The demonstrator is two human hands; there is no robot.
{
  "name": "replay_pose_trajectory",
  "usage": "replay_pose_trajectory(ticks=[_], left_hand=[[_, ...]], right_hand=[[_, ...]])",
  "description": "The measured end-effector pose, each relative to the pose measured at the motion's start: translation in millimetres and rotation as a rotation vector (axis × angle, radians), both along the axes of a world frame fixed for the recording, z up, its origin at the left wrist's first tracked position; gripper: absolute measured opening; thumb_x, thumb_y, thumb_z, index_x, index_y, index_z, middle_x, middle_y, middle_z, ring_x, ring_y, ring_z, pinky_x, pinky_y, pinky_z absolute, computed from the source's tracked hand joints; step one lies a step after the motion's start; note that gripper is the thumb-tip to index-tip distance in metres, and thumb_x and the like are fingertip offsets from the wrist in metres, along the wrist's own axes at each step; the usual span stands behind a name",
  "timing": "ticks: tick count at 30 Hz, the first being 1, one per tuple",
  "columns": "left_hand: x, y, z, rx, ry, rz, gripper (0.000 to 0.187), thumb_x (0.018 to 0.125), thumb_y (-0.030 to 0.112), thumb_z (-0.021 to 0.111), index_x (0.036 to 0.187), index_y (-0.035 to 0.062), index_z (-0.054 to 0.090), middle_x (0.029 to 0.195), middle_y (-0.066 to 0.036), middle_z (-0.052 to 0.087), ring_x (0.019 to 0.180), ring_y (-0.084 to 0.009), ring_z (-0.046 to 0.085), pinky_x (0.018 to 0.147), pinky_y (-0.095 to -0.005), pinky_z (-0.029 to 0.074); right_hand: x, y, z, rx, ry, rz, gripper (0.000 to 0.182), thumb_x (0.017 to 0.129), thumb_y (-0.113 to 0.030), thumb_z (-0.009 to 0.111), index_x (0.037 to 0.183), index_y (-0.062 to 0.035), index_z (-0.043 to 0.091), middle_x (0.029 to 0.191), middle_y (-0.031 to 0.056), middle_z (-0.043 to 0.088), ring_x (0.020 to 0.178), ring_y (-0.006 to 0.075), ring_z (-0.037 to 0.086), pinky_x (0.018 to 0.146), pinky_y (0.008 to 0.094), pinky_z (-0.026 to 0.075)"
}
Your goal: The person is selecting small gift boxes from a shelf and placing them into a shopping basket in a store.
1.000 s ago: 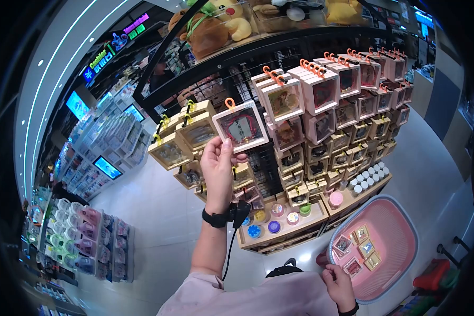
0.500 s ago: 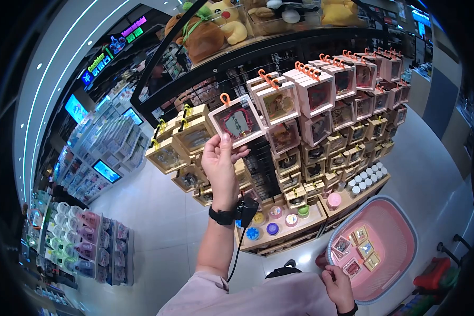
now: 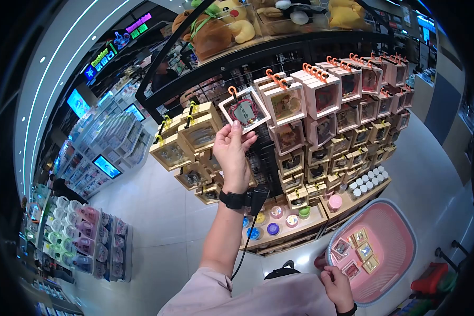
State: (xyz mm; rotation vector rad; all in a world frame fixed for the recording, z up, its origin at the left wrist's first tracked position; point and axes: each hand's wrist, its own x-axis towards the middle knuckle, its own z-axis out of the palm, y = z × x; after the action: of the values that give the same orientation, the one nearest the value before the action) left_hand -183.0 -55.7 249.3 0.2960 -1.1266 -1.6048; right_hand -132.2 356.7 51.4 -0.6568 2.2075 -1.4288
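My left hand [image 3: 234, 150] is raised in front of the rack, its thumb and fingers pinching the lower edge of a pale pink framed box [image 3: 244, 109]. The box is tilted, with a clear front, a light tag inside and an orange loop on top. My right hand [image 3: 336, 287] is low at the near side of a pink basket [image 3: 392, 247], fingers curled; what they hold is hidden. Several small framed boxes [image 3: 364, 251] lie inside the basket.
Wooden boxes [image 3: 173, 151] with yellow loops and pink boxes [image 3: 322, 97] with orange loops hang on the rack. Below is a shelf [image 3: 313, 220] with small round tubs. Plush toys [image 3: 216, 37] sit above. Stacked cups [image 3: 87, 231] stand left.
My left hand and the pink framed box have moved up and slightly right, and the box has tilted more. My right hand has stayed by the basket.
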Motion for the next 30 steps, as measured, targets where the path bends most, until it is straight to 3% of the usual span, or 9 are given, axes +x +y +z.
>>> replay_pose_trajectory(ticks=[5,8,11,14,20,22,23,28,30], left_hand=[[-23.7,-16.4,-6.7,0.094,0.039,0.043,0.023,0.101,0.021,0.063,0.108,-0.0007,0.057,0.092,-0.007,0.063,0.076,-0.0179,0.068,0.068,-0.0296,0.063],[-34.1,-25.8,-10.2,0.113,0.071,0.013,0.024,0.102,0.021,0.063,0.109,-0.0009,0.057,0.092,-0.006,0.063,0.077,-0.0175,0.067,0.071,-0.0312,0.062],[-41.4,-33.3,-14.7,0.118,0.119,-0.019,0.024,0.103,0.019,0.06,0.112,-0.0021,0.056,0.095,-0.007,0.062,0.08,-0.0179,0.066,0.077,-0.0325,0.06],[-46.7,-40.8,-20.3,0.121,0.177,-0.04,0.022,0.103,0.015,0.059,0.113,-0.0037,0.055,0.099,-0.009,0.061,0.086,-0.0192,0.067,0.082,-0.0331,0.06],[-43.2,-38.4,-17.7,0.13,0.195,0.002,0.017,0.101,0.004,0.056,0.114,-0.0068,0.052,0.103,-0.013,0.06,0.098,-0.0222,0.067,0.091,-0.033,0.06],[-43.5,-35.0,-16.1,0.126,0.196,0.042,0.017,0.1,0.0,0.054,0.115,-0.0072,0.051,0.105,-0.013,0.06,0.1,-0.0223,0.067,0.092,-0.0327,0.06],[-39.4,-39.6,-18.7,0.032,0.162,-0.004,0.024,0.098,-0.002,0.054,0.12,-0.0079,0.047,0.106,-0.014,0.059,0.103,-0.0231,0.066,0.094,-0.0335,0.059],[-30.6,-59.7,-33.5,-0.145,-0.036,0.022,0.042,0.098,0.002,0.057,0.136,-0.0046,0.04,0.112,-0.015,0.06,0.104,-0.0235,0.064,0.088,-0.0329,0.059],[-20.6,-67.7,-44.0,-0.251,-0.101,0.034,0.045,0.099,0.004,0.058,0.139,-0.003,0.04,0.114,-0.015,0.058,0.105,-0.0219,0.061,0.083,-0.033,0.059]], right_hand=[[2.1,1.5,-2.5,0.003,0.009,-0.01,0.03,0.095,-0.018,0.068,0.112,0.0066,0.065,0.083,0.0142,0.071,0.076,0.0175,0.068,0.07,0.0309,0.053],[3.2,3.2,1.8,0.027,-0.051,-0.019,0.031,0.094,-0.019,0.067,0.112,0.0056,0.065,0.091,0.0193,0.072,0.083,0.0263,0.072,0.077,0.0345,0.055],[4.4,3.3,4.4,0.035,-0.061,-0.028,0.031,0.094,-0.02,0.067,0.112,0.0055,0.065,0.091,0.0194,0.072,0.083,0.0264,0.072,0.077,0.0346,0.055],[6.5,2.8,-1.6,0.005,-0.011,-0.045,0.03,0.094,-0.018,0.068,0.112,0.0058,0.065,0.085,0.0145,0.071,0.076,0.0185,0.067,0.071,0.0317,0.053],[8.0,0.2,7.5,0.033,-0.032,-0.041,0.03,0.094,-0.018,0.068,0.112,0.0049,0.065,0.087,0.0149,0.071,0.078,0.0191,0.067,0.073,0.0324,0.053],[3.7,-3.6,9.6,0.031,-0.013,-0.02,0.029,0.094,-0.02,0.068,0.11,0.0038,0.065,0.088,0.0169,0.072,0.079,0.0239,0.07,0.074,0.0344,0.054],[4.7,-3.5,11.4,0.037,-0.02,-0.028,0.029,0.093,-0.02,0.068,0.11,0.0033,0.065,0.088,0.0179,0.072,0.079,0.0262,0.071,0.075,0.0354,0.055],[-8.6,15.1,14.8,0.095,0.135,0.038,0.026,0.095,-0.019,0.068,0.113,-0.0017,0.061,0.087,0.0081,0.064,0.077,0.0168,0.062,0.073,0.0306,0.051],[-19.3,34.1,3.0,0.064,0.037,-0.116,0.03,0.095,-0.022,0.066,0.116,-0.0003,0.062,0.094,0.0139,0.068,0.084,0.0223,0.066,0.077,0.0329,0.053]])
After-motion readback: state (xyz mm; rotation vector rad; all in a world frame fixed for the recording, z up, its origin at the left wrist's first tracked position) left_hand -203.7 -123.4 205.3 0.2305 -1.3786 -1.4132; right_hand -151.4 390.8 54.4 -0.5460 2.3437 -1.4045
